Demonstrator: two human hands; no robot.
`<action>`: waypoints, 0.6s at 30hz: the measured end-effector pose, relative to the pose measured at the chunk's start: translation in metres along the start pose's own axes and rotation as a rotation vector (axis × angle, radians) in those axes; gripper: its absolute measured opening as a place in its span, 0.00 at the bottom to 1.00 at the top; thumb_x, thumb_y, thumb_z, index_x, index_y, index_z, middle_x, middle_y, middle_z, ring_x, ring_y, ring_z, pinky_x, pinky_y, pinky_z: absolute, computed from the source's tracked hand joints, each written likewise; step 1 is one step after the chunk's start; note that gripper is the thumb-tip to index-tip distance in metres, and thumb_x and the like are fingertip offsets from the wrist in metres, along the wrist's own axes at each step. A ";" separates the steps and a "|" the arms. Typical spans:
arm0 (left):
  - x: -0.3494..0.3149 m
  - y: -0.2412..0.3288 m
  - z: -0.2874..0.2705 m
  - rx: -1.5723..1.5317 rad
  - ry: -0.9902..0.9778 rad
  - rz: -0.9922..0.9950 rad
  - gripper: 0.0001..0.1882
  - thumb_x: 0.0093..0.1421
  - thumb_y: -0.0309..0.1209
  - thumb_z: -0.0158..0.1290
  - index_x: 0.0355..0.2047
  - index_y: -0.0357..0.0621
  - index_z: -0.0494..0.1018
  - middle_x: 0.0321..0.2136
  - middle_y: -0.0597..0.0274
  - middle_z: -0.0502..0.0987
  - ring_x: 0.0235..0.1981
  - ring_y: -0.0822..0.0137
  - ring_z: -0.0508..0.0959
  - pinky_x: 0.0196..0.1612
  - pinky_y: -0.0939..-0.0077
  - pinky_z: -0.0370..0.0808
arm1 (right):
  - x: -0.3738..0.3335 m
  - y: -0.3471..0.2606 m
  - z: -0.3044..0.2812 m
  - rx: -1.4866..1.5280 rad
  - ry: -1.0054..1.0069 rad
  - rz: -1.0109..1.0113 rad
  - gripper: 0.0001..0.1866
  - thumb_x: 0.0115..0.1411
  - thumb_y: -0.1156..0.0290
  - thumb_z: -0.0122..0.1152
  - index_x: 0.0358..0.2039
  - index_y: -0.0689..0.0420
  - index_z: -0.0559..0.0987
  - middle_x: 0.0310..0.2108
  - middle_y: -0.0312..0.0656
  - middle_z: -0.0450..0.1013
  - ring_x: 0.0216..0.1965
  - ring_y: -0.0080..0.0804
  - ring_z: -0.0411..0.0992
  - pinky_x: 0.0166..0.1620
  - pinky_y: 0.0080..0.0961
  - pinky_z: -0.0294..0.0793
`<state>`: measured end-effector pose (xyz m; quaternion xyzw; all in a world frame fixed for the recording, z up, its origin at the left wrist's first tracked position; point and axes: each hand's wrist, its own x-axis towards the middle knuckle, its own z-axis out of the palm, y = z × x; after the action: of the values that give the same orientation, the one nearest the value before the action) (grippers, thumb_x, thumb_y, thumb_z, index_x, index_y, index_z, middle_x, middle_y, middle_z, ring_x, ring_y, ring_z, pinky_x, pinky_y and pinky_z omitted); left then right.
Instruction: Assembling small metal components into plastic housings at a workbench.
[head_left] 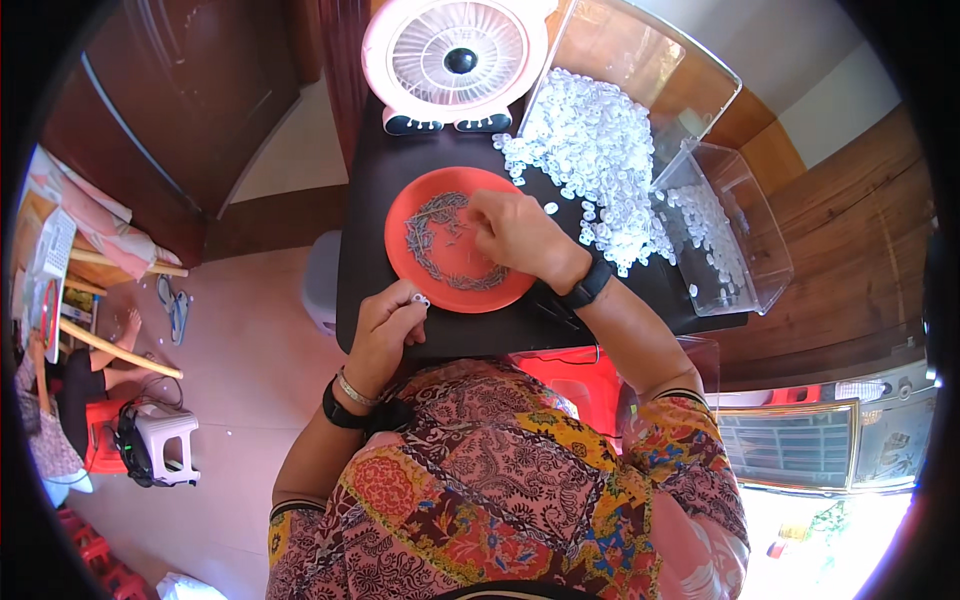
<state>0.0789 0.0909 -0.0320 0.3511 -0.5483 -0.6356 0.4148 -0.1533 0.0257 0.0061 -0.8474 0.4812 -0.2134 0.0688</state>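
Observation:
Between the thumb and fingertips of my left hand [383, 330] is a small whitish plastic piece [421, 299], held just off the near left rim of an orange-red plate [398, 205]. Many thin grey screws [428, 262] lie in the plate, mostly in a ring around its middle. My right hand [522, 236] reaches over the plate from the right with fingers closed and pointing down at the screws. Whatever sits in those fingertips, if anything, is hidden. Both wrists wear dark bands.
A heap of clear plastic pieces [600, 130] spills onto the dark table [375, 160] from a tipped transparent bin [690, 70]. Another clear bin [770, 265] with more pieces stands at the right. At the back is a pink fan [460, 100]. Another person's leg [120, 345] shows far left.

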 end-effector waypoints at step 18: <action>-0.005 0.028 0.026 0.278 -0.025 0.158 0.07 0.56 0.25 0.46 0.23 0.35 0.67 0.14 0.65 0.66 0.17 0.78 0.65 0.21 0.79 0.60 | -0.058 -0.075 -0.003 1.169 0.118 0.318 0.08 0.62 0.71 0.58 0.28 0.62 0.76 0.21 0.32 0.71 0.25 0.17 0.68 0.30 0.17 0.69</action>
<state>0.0620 0.1046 -0.0002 0.3529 -0.6619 -0.5233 0.4042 -0.1210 0.1143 0.0160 -0.5739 0.4081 -0.4760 0.5269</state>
